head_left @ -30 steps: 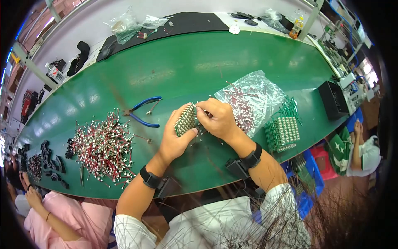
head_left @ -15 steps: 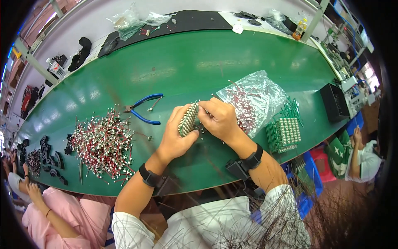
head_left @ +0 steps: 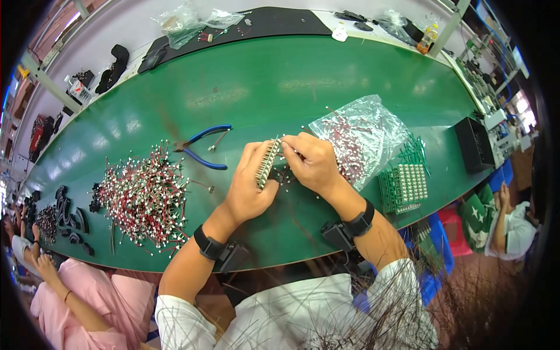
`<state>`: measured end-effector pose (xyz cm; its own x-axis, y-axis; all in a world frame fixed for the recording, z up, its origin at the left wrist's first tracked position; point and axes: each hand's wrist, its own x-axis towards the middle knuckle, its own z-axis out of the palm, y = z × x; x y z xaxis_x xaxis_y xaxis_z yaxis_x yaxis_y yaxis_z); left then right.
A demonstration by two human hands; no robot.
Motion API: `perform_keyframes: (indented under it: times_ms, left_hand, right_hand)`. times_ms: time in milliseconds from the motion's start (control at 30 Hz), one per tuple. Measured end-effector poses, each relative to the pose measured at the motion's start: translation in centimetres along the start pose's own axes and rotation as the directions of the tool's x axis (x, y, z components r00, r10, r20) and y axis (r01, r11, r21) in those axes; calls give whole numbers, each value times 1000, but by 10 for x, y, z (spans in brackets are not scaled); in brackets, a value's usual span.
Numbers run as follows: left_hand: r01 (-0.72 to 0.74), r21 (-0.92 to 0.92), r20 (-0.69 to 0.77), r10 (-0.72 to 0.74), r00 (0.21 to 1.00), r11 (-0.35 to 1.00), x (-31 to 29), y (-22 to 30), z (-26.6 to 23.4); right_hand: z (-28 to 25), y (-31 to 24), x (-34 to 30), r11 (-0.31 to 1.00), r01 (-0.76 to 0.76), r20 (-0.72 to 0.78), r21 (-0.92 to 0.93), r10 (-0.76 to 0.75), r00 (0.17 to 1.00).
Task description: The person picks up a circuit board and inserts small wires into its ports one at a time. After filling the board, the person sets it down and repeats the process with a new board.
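Observation:
My left hand (head_left: 249,181) is wrapped round a circuit board panel (head_left: 268,162) that carries rows of small pale parts, and tilts it up on edge above the table. Against the panel's upper end, the thumb and forefinger of my right hand (head_left: 314,162) are pinched together; what is between them is too small to make out. Beyond that hand lies a clear plastic bag (head_left: 373,137) with red-wired connectors in and around it. A stack of similar green-edged panels (head_left: 411,184) stands to the right.
A big heap of red and white wired connectors (head_left: 143,201) covers the left of the green table (head_left: 262,76). Blue-handled pliers (head_left: 204,149) lie beyond it. Black curved parts (head_left: 67,213) sit far left; a black bin (head_left: 472,144) stands at right. Other people sit on both sides.
The panel in my left hand has turned, so it shows more edge-on. My right hand has shifted slightly, still pinched by the panel's upper end. The view has moved a little.

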<state>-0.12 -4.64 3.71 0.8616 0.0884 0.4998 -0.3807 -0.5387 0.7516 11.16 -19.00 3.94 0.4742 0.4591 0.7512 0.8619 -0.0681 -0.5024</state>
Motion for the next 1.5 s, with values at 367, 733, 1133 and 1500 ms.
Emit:
perform_keyframes:
  times_ms: [367, 733, 1133, 1500]
  left_hand:
    - [9, -53, -50, -12, 999, 999, 0, 1, 6]
    - [-35, -9, 58, 36, 998, 999, 0, -7, 2]
    - [38, -99, 46, -34, 998, 994, -2, -10, 4]
    - [201, -416, -232, -317, 920, 887, -3, -18, 5]
  right_hand:
    - [-1, 1, 2, 1000, -22, 8, -19, 22, 1000]
    - [-1, 5, 0, 1000, -2, 0, -27, 2, 1000]
    - [-1, 4, 1, 997, -11, 49, -76, 15, 999]
    - [-7, 1, 3, 954, -289, 139, 82, 276, 951]
